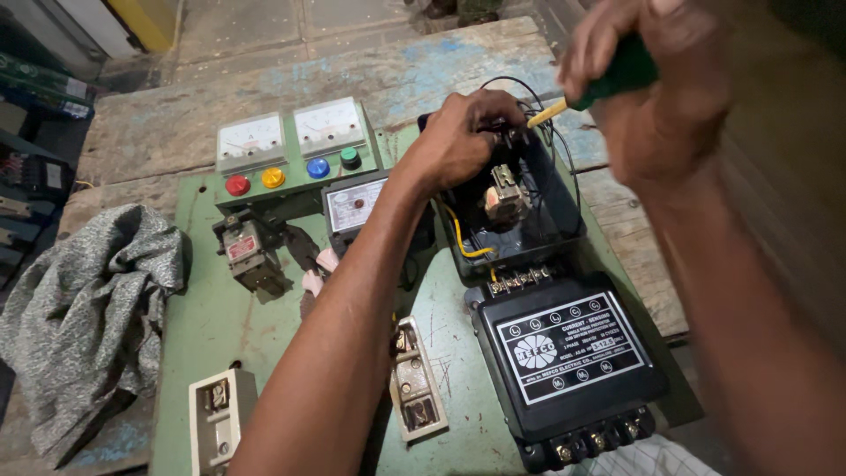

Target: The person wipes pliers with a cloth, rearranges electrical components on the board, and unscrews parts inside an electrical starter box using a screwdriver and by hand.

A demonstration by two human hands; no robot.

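Observation:
My left hand (458, 137) reaches across a green panel board (220, 317) and pinches black wires at the far rim of an open black box (546, 220). Inside the box sits a small metal coil part (504, 196) with a yellow wire (463, 242). My right hand (648, 84) is closed round a screwdriver with a green handle (624, 72) and yellow shaft (546, 113), its tip pointing at the spot that my left fingers hold. A black relay unit (568, 357) with a white label and screw terminals lies in front of the box.
On the board stand two white dial meters (291, 132), a row of red, yellow, blue and green buttons (291, 172), a small grey switch unit (249, 251) and two cream fuse holders (220, 419). A grey cloth (84, 308) lies at the left. The bench is worn wood.

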